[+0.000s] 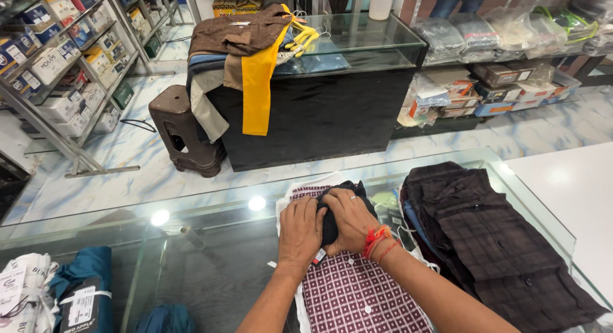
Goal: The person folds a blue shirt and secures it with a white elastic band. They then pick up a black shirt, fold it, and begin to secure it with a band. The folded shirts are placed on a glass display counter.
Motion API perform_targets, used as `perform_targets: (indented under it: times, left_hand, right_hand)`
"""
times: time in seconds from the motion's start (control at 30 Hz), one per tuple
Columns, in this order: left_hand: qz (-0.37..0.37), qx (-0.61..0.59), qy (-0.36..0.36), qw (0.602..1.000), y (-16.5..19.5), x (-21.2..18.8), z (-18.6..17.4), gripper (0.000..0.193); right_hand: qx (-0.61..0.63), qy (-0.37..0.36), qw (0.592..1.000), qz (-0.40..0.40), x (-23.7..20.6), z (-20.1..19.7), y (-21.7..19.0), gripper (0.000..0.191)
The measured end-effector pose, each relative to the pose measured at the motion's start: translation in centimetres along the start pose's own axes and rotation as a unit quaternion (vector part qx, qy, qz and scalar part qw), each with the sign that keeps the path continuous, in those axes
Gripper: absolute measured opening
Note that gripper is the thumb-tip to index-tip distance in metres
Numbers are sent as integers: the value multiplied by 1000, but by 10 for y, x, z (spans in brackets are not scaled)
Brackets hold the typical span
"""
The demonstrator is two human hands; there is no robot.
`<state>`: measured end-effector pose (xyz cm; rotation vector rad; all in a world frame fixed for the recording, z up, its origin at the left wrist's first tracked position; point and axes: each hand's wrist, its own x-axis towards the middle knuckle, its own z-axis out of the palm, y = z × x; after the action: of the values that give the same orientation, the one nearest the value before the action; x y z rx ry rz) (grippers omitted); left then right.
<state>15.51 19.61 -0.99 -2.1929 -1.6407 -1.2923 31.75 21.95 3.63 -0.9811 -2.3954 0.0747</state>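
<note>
Left hand (300,231) flat, right hand (350,219) gripping one black garment (338,196), one maroon shirt (357,295) beneath

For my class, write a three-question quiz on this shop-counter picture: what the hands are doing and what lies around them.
1. True or false: both hands rest on a dark bundle of cloth on top of a maroon patterned shirt.
2. What lies right of the hands on the glass counter? A) a yellow cloth B) a dark checked shirt C) a brown stool
3. Fill in: the thread bands are on the ____ wrist.

Key
1. True: the left hand and right hand press on the dark bundle over the maroon patterned shirt.
2. B: the dark checked shirt lies on the glass counter.
3. Right: the thread bands.
</note>
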Motion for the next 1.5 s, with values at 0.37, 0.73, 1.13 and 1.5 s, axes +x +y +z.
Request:
perform_targets:
  times: [0.37, 0.73, 1.13, 1.5]
  left_hand:
    - [-15, -10, -74, 997, 21, -33, -39, 56]
    - [-341, -220, -4, 914, 47, -33, -45, 86]
    - [-303, -309, -172, 885, 45, -23, -72, 105]
    - [-439, -361, -164, 806, 50, -39, -92, 63]
  right_hand:
    - [-138, -6, 990, -38, 4, -10, -16, 74]
    - [-53, 26, 995, 75, 15, -60, -31, 69]
    - [358, 21, 887, 292, -4, -56, -22, 52]
    - [391, 33, 832, 391, -43, -16, 17, 52]
